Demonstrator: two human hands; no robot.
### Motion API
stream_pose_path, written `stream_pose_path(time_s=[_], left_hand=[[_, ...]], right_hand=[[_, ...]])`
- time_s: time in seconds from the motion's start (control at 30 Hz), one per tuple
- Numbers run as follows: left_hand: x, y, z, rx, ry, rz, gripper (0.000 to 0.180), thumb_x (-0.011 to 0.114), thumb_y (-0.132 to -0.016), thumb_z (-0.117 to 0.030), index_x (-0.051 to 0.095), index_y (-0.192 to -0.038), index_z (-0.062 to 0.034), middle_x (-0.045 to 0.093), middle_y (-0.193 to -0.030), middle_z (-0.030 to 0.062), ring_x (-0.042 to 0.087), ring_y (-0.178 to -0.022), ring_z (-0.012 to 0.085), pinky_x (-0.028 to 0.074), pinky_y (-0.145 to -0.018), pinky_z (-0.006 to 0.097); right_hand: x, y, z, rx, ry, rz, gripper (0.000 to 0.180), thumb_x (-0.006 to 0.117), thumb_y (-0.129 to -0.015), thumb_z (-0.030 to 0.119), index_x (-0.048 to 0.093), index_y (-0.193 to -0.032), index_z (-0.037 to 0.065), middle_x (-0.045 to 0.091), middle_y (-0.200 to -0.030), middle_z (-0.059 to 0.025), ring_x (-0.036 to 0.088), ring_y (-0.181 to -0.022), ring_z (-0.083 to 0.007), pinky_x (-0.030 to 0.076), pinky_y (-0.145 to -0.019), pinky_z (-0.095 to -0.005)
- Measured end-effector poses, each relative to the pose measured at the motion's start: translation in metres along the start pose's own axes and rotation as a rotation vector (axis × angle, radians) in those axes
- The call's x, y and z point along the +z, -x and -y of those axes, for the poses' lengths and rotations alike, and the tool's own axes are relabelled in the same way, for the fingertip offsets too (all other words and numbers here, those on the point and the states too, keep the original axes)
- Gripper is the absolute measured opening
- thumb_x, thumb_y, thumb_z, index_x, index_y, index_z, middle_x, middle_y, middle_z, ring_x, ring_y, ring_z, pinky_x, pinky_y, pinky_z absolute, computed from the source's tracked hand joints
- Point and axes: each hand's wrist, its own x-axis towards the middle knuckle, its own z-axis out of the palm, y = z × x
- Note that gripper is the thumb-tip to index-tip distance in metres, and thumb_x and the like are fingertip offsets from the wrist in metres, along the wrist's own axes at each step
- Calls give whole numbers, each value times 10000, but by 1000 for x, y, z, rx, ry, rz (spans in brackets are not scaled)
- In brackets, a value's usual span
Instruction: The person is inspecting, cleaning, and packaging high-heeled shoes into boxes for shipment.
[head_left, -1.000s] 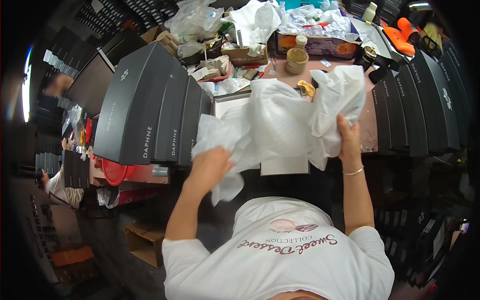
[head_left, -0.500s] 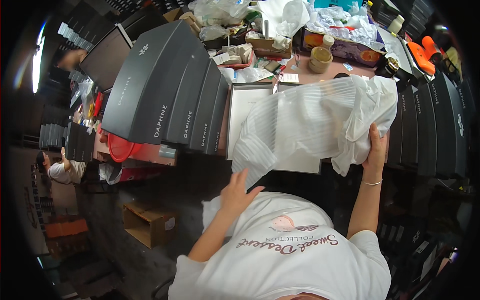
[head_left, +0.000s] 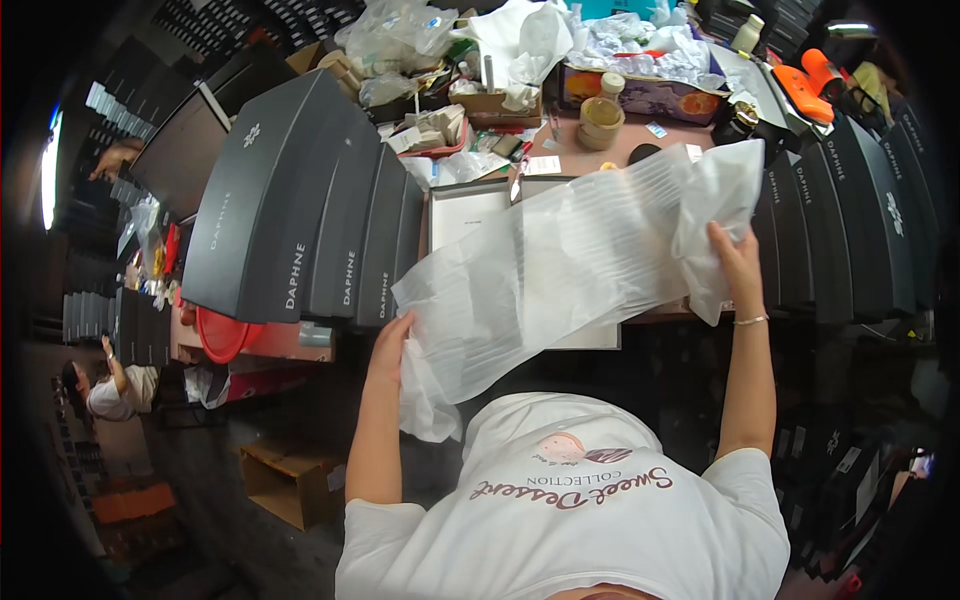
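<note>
A long translucent, ribbed packing sheet (head_left: 560,260) with crumpled white tissue-like paper at its ends stretches between my two hands, slanting up to the right. My left hand (head_left: 393,345) is closed on its lower left end. At the upper right end, my right hand (head_left: 738,262) grips the bunched white part, thumb toward me. Under the sheet lies an open dark-edged box (head_left: 468,213) with a white inside, mostly covered. Whether anything is wrapped in the sheet I cannot make out.
Several dark grey shoe boxes (head_left: 270,200) stand at the left, and more dark boxes (head_left: 845,215) at the right. Behind are a jar (head_left: 601,123), a purple carton (head_left: 690,103) of crumpled paper, and an orange tool (head_left: 803,95). A cardboard box (head_left: 290,485) sits on the floor.
My left hand has moved left and up and now grips the sheet's left end. The sheet is pulled longer and flatter between both hands. The view has shifted slightly.
</note>
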Motion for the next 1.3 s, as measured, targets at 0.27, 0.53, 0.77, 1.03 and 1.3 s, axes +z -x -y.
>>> stream_pose_path(time_s=[0.27,0.53,0.77,1.03,1.3], left_hand=[[9,-37,-2,-50,110,57,366,566,-918,-293,579,-1159,-18,649,-1074,113,648,-948,246,535,-849,389],[57,-18,-37,52,256,134,329,588,-906,-294,603,-1110,-37,632,-1019,72,618,-922,179,502,-807,303],[110,-42,-45,325,-74,213,305,624,-897,-303,634,-1070,-51,633,-974,20,586,-856,101,439,-793,219],[171,-30,-63,277,-245,228,296,621,-894,-344,656,-1019,-79,630,-910,1,570,-718,72,454,-688,203],[159,-21,-28,555,-868,548,435,563,-926,-295,538,-1283,-47,605,-1208,72,606,-763,103,478,-639,231]], right_hand=[[-5,15,58,-503,798,-115,466,703,-828,168,520,-1205,-34,662,-991,-115,632,-884,-163,513,-775,-311],[134,47,72,-52,222,607,603,725,-810,318,493,-1246,-29,659,-1005,-161,643,-872,-204,510,-781,-337],[222,59,-73,20,343,619,664,655,-828,304,387,-1334,-31,564,-1180,-304,558,-1088,-420,437,-927,-415],[222,55,-72,-24,536,727,699,679,-802,290,363,-1345,-17,599,-1059,-316,585,-994,-444,463,-870,-442],[139,20,-94,225,-300,570,330,440,-943,126,499,-1245,8,623,-1060,-160,625,-905,-259,504,-783,-338]])
